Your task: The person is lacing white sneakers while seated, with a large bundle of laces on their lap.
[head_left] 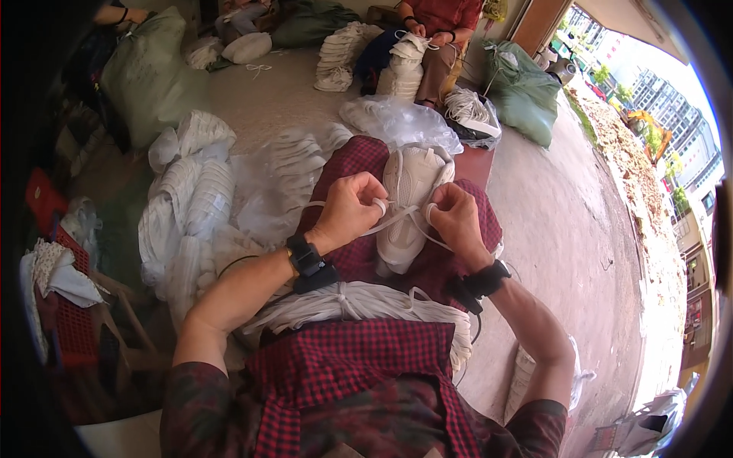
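Note:
Between my knees rests a white shoe upper (402, 246), its toe end pointing toward me. A white shoelace (410, 210) crosses over its middle, one end running to each side. On the left, my left hand (347, 212) is closed in a pinch on one lace end, with a white band around a fingertip. My right hand (460, 223) pinches the other end just right of the upper, also with a white wrap on a finger. Across my lap, below both hands, lies a thick bundle of white laces (343, 301), tied round its middle.
Stacked white uppers in clear plastic (202, 191) lie at the left. A red plastic chair (72, 305) stands further left. Ahead, another person (439, 30) handles a stack of uppers (401, 72). Big green sacks (523, 91) stand at the far right and far left.

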### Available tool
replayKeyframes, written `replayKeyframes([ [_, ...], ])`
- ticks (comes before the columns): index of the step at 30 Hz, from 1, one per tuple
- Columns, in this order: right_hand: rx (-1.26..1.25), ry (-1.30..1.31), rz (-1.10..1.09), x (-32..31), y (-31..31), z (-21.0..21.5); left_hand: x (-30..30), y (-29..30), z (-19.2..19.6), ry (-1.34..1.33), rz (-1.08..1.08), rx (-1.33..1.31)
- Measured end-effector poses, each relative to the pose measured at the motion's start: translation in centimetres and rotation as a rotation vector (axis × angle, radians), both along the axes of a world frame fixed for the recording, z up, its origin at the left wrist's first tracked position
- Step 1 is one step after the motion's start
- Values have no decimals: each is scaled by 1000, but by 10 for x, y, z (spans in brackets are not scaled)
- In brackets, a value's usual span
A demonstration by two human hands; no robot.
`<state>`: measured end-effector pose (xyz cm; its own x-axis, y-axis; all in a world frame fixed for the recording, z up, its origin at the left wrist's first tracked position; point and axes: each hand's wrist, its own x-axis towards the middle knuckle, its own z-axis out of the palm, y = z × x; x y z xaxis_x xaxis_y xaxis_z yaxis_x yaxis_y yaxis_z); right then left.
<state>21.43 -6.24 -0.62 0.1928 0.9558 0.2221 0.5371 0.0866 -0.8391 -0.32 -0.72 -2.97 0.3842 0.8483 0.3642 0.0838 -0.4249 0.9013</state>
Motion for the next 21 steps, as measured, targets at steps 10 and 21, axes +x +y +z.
replayKeyframes([
  [10,-96,301,148,-2,-1,23,6,16,5,-30,-20,49],
  [21,280,-693,187,-5,-19,53,6,0,40,375,-83,768],
])
